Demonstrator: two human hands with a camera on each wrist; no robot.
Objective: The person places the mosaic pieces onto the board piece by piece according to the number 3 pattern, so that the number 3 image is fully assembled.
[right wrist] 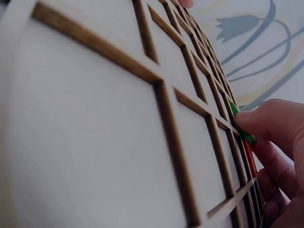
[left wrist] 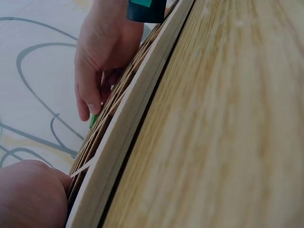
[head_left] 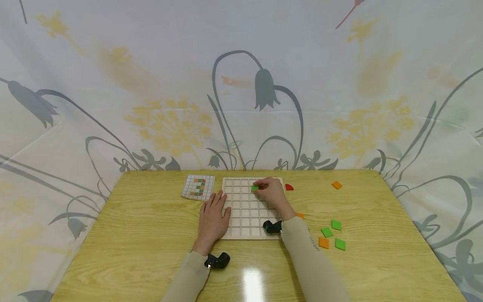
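Note:
My right hand [head_left: 271, 193] pinches a green square tile [head_left: 254, 188] between thumb and fingers, over an upper cell of the white grid board [head_left: 235, 231]. In the right wrist view the green tile [right wrist: 246, 135] tilts against the grid lines, and a red piece [right wrist: 251, 159] shows just beyond it, under the fingers. My left hand [head_left: 213, 218] rests along the board's left edge with its fingers straight. From the left wrist, a sliver of the green tile [left wrist: 93, 120] appears below the right fingertips.
A pattern card [head_left: 188, 191] printed with coloured squares lies left of the board. A red quarter-round piece [head_left: 289, 187] sits off the board's upper right corner. Several loose green tiles [head_left: 336, 225] and orange tiles [head_left: 323, 242] lie to the right, with another orange tile [head_left: 337, 185] farther back.

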